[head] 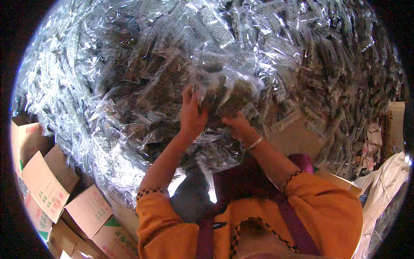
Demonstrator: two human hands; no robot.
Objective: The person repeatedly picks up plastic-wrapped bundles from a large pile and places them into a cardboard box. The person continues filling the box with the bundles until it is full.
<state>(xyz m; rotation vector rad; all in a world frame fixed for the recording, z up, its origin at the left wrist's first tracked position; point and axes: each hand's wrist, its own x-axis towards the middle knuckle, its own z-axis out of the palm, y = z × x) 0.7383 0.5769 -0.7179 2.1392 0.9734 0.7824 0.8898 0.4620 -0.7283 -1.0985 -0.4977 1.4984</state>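
A huge heap of clear plastic packets (pixel 81 64) surrounds both hands, with something dark inside many of them. My left hand (pixel 194 113) is raised over the middle of the heap, fingers stretched upward at the side of some packets. To its right, my right hand (pixel 237 126) touches the lower edge of a bunch of filled clear packets (pixel 239 92); its fingertips are partly hidden and blurred, so its grip is unclear. The bunch lies above and between the two hands. What the packets contain cannot be told.
Several open cardboard boxes (pixel 45 184) with printed writing stand at the lower left. A piece of brown cardboard (pixel 296 134) lies right of my right forearm. At the far right are a pale woven sack (pixel 385 181), crumpled brown paper (pixel 372 142) and an upright cardboard piece (pixel 395 129).
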